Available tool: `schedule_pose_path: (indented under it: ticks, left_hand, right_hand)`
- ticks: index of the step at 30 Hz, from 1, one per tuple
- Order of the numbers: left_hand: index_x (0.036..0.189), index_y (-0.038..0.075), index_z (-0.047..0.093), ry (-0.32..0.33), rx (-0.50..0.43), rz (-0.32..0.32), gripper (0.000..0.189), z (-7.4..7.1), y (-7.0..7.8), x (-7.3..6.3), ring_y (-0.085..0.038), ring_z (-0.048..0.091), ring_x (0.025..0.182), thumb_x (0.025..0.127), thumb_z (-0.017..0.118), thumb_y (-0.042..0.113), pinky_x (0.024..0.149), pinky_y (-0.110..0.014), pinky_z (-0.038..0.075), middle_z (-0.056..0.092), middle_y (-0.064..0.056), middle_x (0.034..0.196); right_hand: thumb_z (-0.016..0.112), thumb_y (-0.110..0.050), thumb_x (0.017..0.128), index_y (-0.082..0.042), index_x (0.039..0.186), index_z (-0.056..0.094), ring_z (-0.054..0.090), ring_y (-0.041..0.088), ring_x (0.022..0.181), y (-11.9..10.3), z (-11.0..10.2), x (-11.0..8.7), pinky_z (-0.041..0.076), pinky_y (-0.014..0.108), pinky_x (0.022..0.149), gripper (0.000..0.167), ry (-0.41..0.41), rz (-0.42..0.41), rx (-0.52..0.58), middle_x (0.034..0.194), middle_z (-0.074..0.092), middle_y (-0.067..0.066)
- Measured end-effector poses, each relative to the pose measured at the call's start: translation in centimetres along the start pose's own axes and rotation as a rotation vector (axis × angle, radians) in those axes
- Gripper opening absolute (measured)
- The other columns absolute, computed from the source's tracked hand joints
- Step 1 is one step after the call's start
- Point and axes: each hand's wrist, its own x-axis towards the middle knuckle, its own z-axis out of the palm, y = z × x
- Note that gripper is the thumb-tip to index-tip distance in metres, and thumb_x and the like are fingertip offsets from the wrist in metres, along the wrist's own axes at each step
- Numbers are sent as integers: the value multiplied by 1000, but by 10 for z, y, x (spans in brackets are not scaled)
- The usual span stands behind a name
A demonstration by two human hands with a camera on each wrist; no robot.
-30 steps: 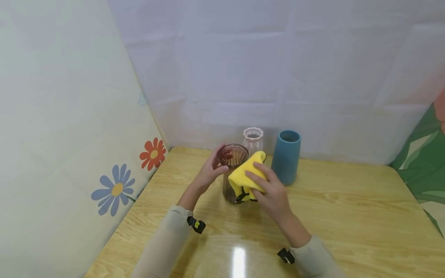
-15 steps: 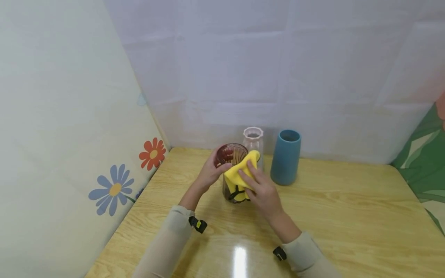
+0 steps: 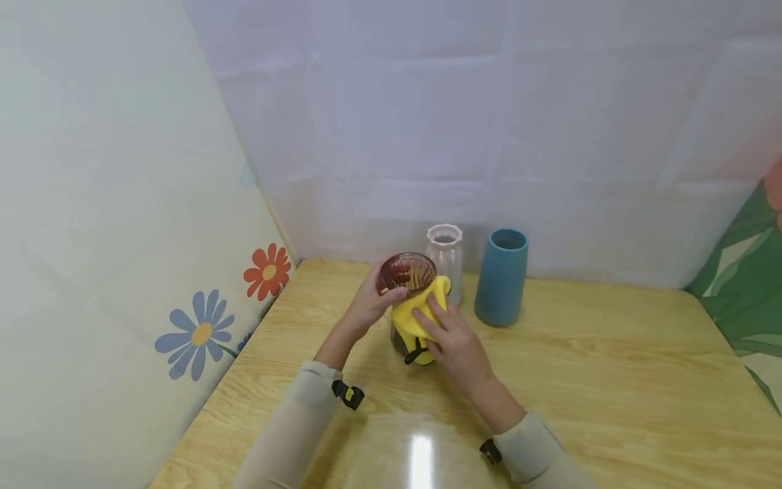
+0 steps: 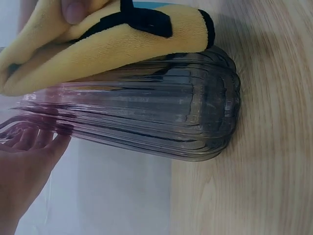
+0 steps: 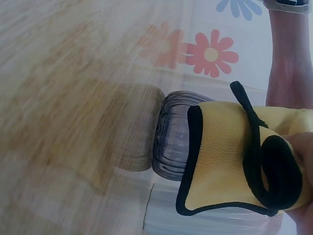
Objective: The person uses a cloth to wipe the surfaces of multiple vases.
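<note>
A ribbed glass vase (image 3: 408, 270), purplish at the top and greyer toward its base (image 4: 195, 112), stands on the wooden table. My left hand (image 3: 370, 301) grips it near the rim, thumb in front and fingers round the far left side. In my right hand (image 3: 455, 343) is a yellow cloth (image 3: 420, 316) with black edging and a black loop. That hand presses the cloth against the front right of the vase, below the rim. The cloth (image 5: 220, 152) hides much of the vase's side in the right wrist view.
Just behind the glass vase is a pale pink vase (image 3: 446, 258) with a scalloped rim. A blue vase (image 3: 502, 278) stands to its right. White sheeting (image 3: 391, 136) hangs behind the wooden table (image 3: 611, 367), and a flower-printed panel (image 3: 122, 272) borders the left.
My right hand has moved left and slightly down with the cloth, from the vase's right side onto its front. My left hand stays on the vase, which has hardly moved.
</note>
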Motion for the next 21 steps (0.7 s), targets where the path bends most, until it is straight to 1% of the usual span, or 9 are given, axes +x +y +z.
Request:
schedule_pose_path:
  ticks: [3, 7, 12, 17, 21]
  left_hand:
    - [158, 10, 26, -4, -8, 1, 108, 1, 0, 0, -38, 46, 137, 79, 80, 61, 107, -45, 48, 45, -21, 150]
    - [157, 10, 26, -13, -22, 5, 113, 1, 0, 0, -38, 47, 137, 74, 82, 62, 107, -48, 47, 45, -20, 150]
    - [157, 14, 27, -15, -28, -3, 108, 1, -3, 1, -35, 46, 137, 76, 85, 55, 111, -49, 43, 45, -15, 150]
    - [157, 12, 26, -14, -42, 11, 104, 1, -4, 1, -35, 46, 138, 79, 85, 47, 114, -50, 40, 45, -17, 150]
    - [157, 12, 26, -11, -36, 15, 106, 1, -4, 2, -35, 46, 138, 78, 86, 49, 113, -50, 41, 44, -16, 150]
  right_hand:
    - [87, 2, 72, -10, 130, 68, 56, 45, 128, 0, 2, -1, 51, 49, 102, 62, -13, 4, 24, 139, 59, 23]
    - [88, 2, 72, -9, 129, 69, 59, 44, 123, 0, 2, -2, 52, 48, 101, 60, -20, 10, 36, 138, 59, 24]
    - [91, 4, 66, -9, 124, 72, 66, 40, 112, 1, 3, -4, 56, 45, 95, 62, -16, 3, 27, 134, 62, 24]
    - [94, 4, 61, -9, 119, 74, 70, 36, 103, 1, 3, -5, 59, 41, 89, 62, -39, -8, -11, 129, 66, 23]
    - [93, 5, 60, -10, 114, 76, 72, 34, 99, 0, 2, -6, 60, 39, 86, 59, -63, 5, -31, 126, 68, 22]
